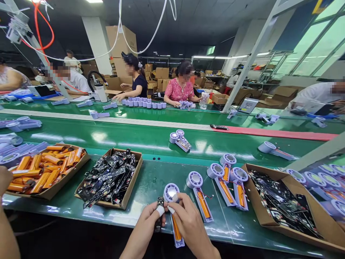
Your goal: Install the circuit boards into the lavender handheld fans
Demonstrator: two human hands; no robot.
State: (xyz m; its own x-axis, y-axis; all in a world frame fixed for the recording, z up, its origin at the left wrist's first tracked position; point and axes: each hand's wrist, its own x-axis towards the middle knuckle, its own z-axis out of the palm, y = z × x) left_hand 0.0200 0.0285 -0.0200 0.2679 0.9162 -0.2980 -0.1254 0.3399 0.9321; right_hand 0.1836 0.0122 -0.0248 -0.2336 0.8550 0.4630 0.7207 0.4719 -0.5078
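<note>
Near the table's front edge, my left hand (147,225) is closed on a narrow black circuit board (158,223), held upright between thumb and fingers. My right hand (188,219) is pinched beside the board's upper part, over a purple fan unit (171,191) with an orange battery in its handle. What its fingertips hold is too small to make out. White coverings wrap some fingertips of both hands. Just right of my hands lies another fan unit (194,179) with an orange battery and thin wires. Further right, several similar units (239,174) lie grouped together.
Cardboard boxes of circuit boards stand left (134,176) and right (254,212). A box of orange batteries (51,194) is further left. Beyond is a green conveyor (134,136) carrying purple parts. Several people sit across it. Another person's arm (7,230) enters at the left edge.
</note>
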